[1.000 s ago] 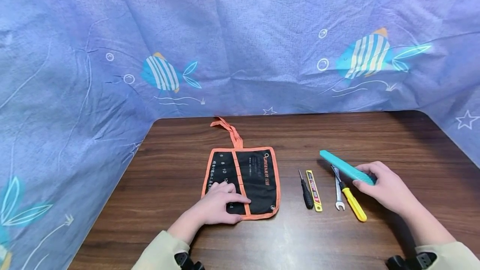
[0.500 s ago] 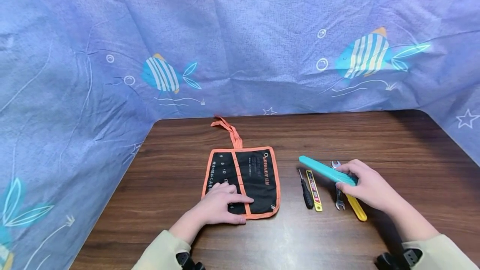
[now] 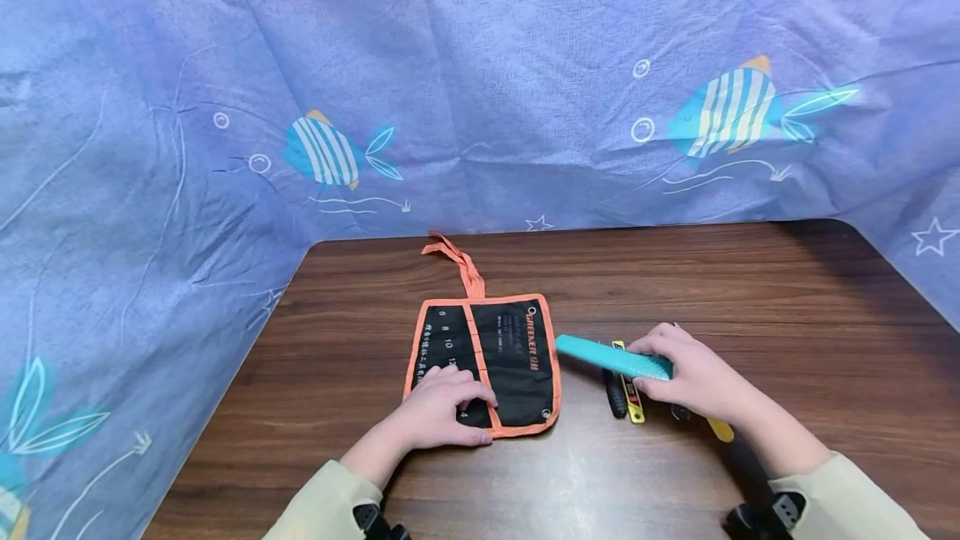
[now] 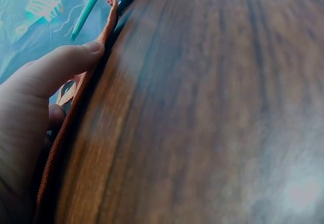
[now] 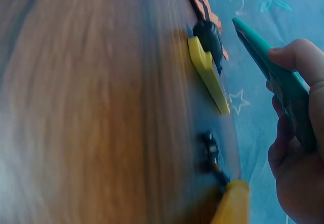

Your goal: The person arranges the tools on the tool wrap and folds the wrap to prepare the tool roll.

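My left hand [image 3: 441, 413] rests on the lower left part of a black tool pouch [image 3: 519, 382] with orange trim. Its thumb lies along the near edge, as the left wrist view also shows. My right hand [image 3: 693, 369] pinches a long teal tool [image 3: 600, 353] by its ribbed end, thumb on one side and fingers on the other. The tool's tapered far end points left and reaches the pouch's right edge in the head view. In the right wrist view the teal tool [image 5: 273, 67] shows a dark underside.
Under the teal tool lie a small black-handled screwdriver [image 3: 615, 397] and a slim yellow piece with a printed label [image 3: 636, 408]. A wrench [image 3: 680, 412] and a yellow-handled screwdriver [image 3: 722, 430] are mostly hidden by my right hand. An orange tie [image 3: 465, 269] trails behind the pouch.
My right hand has carried the teal tool left, from above the wrench and yellow screwdriver to the pouch's right edge. My left hand stays on the pouch, its index finger bending slightly.
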`<state>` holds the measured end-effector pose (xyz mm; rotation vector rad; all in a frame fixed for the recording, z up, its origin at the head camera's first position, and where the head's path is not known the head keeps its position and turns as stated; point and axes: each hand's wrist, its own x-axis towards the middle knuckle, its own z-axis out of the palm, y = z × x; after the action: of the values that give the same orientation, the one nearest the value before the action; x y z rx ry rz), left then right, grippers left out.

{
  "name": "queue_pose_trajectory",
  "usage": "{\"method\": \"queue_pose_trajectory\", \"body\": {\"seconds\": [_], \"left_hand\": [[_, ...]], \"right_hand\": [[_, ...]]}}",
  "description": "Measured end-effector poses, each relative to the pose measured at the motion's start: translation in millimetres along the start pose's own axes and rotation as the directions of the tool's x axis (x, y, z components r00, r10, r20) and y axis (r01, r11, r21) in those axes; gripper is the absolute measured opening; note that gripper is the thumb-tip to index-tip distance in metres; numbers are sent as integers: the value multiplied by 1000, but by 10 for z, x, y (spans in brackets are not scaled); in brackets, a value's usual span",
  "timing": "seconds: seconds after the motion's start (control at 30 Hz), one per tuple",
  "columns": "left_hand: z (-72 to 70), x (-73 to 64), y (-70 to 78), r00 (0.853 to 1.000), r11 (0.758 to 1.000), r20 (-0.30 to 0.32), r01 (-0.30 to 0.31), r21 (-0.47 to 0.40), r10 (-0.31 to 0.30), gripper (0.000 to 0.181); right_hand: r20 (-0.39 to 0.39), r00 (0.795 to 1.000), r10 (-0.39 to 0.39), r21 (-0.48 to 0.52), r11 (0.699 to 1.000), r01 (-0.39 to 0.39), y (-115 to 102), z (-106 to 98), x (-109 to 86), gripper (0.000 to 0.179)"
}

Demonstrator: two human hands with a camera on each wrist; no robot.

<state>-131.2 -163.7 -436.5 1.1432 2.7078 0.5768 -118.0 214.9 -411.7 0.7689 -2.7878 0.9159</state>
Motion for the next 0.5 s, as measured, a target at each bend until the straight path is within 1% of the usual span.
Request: {"method": "queue_pose_trajectory", "body": {"seconds": [0.2,0.4,0.5], "left_hand": [[3,3,0,1000,1000,-1,2,-7,-2,38],[-5,-2,4,1000,1000,5,19,-25,-19,38],[-3,-5,-3,1000,999,3,25,-30,-25,38]], "right_hand": [[101,994,-39,16,999,38,-85,75,28,29],[155,985,-69,-15,997,72,-145,159,49,30],[188,980,-68,-22,997,74,-184,175,60,30]]}}
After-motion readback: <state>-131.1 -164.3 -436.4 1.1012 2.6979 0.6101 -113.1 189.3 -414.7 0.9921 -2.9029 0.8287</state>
